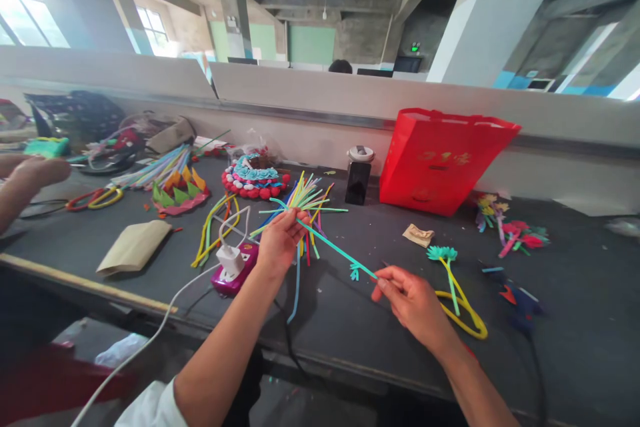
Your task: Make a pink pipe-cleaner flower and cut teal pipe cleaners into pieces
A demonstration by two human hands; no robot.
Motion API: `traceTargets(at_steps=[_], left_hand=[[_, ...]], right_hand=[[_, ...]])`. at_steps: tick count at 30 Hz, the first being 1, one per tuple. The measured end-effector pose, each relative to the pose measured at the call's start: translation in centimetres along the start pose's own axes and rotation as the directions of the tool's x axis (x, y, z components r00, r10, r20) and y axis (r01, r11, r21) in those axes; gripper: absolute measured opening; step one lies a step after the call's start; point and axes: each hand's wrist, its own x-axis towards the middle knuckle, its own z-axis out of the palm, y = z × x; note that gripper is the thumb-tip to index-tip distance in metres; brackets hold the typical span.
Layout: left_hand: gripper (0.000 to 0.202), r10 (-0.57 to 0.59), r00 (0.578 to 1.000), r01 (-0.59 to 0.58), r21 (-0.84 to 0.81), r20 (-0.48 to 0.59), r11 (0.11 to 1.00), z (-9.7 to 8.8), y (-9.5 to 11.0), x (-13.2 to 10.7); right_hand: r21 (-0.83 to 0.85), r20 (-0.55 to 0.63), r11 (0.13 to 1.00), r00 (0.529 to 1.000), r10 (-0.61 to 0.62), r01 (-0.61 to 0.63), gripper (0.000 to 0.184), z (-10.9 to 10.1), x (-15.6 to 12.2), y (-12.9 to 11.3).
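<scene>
My left hand [281, 239] is closed round a bunch of coloured pipe cleaners [305, 199] that fan out above my fist, with loose ends hanging below it. My right hand [410, 300] pinches the lower end of one teal pipe cleaner [334, 249] that runs slantwise up into the bunch. A small teal tuft sits on this stem near my right fingers. Both hands hover over the dark table [350, 320].
A pink power strip with a white charger [233, 267] lies by my left wrist. A finished teal-and-yellow flower [453, 283], a red bag [440, 159], a black jar [358, 177], a flower cake piece [255, 179] and a brown paper bag [134, 245] are around. Another person's hand [35, 173] is at far left.
</scene>
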Motion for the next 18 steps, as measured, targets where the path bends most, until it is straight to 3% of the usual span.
traceTargets(at_steps=[9, 18], left_hand=[[0.012, -0.049, 0.998, 0.048, -0.02, -0.048, 0.999, -0.1, 0.2, 0.4], [0.022, -0.07, 0.997, 0.071, 0.048, -0.021, 0.996, 0.0, -0.4, 0.2]], right_hand=[[-0.116, -0.121, 0.993, 0.992, 0.021, -0.035, 0.028, -3.1, -0.5, 0.6], [-0.136, -0.192, 0.989, 0.981, 0.023, -0.05, 0.026, -3.8, -0.5, 2.4]])
